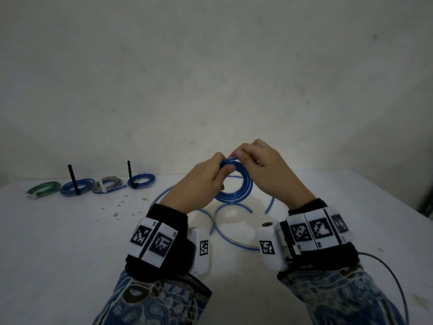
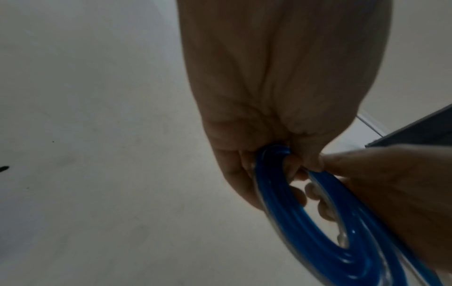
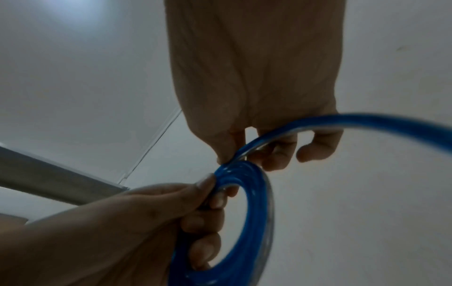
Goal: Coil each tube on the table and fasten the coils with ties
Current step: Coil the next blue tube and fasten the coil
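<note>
Blue translucent tube (image 1: 236,181) is wound into a multi-turn coil held upright above the white bench (image 1: 70,231), between both hands. The left hand (image 1: 201,181) grips the coil at its upper left: the thumb lies on the near face of the turns and the fingers curl through the coil opening, as the right wrist view shows. The right hand (image 1: 264,170) meets the coil at its top, thumb and forefinger pinching a single strand of the tube where it joins the wound turns; the remaining fingers are loosely curled. In the right wrist view this strand arcs away from the pinch toward the right edge of the picture. The uncoiled remainder of the tube lies on the bench below the hands in broad loops, with one free end (image 1: 269,205) to the right of the coil. Four finished coils stand in a row at the far left of the bench: a green coil (image 1: 43,188) with a white tie, a blue coil (image 1: 76,187) with an upright black tie (image 1: 72,179), a grey coil (image 1: 107,184) with a white tie, and a second blue coil (image 1: 141,180) with an upright black tie (image 1: 130,173). Adjacent coils sit just beside one another. Both wrists carry black bands with square-patterned white marker blocks (image 1: 152,240).
</note>
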